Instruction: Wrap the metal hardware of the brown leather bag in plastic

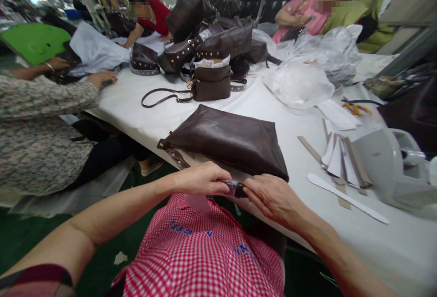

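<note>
A dark brown leather bag (228,140) lies flat on the white table, just beyond my hands. Its studded strap (177,156) runs from the bag's left corner down behind my left hand (203,178). Between my hands, at the table's near edge, shows a short dark stretch of strap with shiny see-through film around it. My left hand is closed on one end of that stretch, thumb and fingers pinched together. My right hand (273,194) grips the other end, its back partly hiding the fingers' hold. The bag's near right corner lies close to my right hand.
A small brown handbag (211,83) stands farther back, before a pile of studded bags (221,44). To the right are crumpled plastic (300,80), paper strips (337,158), a white serrated stick (348,198), a tape dispenser (392,165) and orange-handled scissors (357,108). Co-workers surround the table.
</note>
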Demonstrator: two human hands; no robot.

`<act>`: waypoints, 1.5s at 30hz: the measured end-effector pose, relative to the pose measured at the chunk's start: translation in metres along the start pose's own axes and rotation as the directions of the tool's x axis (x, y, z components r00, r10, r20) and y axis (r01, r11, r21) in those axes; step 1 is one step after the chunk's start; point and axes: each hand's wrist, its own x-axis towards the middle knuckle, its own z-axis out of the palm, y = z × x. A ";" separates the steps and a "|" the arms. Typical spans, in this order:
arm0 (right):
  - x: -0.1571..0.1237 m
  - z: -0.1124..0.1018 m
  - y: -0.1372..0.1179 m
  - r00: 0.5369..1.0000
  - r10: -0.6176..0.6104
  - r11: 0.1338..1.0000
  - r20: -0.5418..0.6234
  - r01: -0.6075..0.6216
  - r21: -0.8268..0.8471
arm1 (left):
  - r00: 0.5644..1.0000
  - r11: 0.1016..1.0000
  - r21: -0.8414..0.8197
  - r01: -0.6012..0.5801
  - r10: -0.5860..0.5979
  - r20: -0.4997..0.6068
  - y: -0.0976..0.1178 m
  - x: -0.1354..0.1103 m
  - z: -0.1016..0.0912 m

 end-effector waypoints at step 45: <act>0.034 -0.027 0.009 0.837 0.547 0.566 0.011 -0.380 0.732 | 0.727 0.870 0.489 0.055 0.301 -0.617 0.025 0.030 0.015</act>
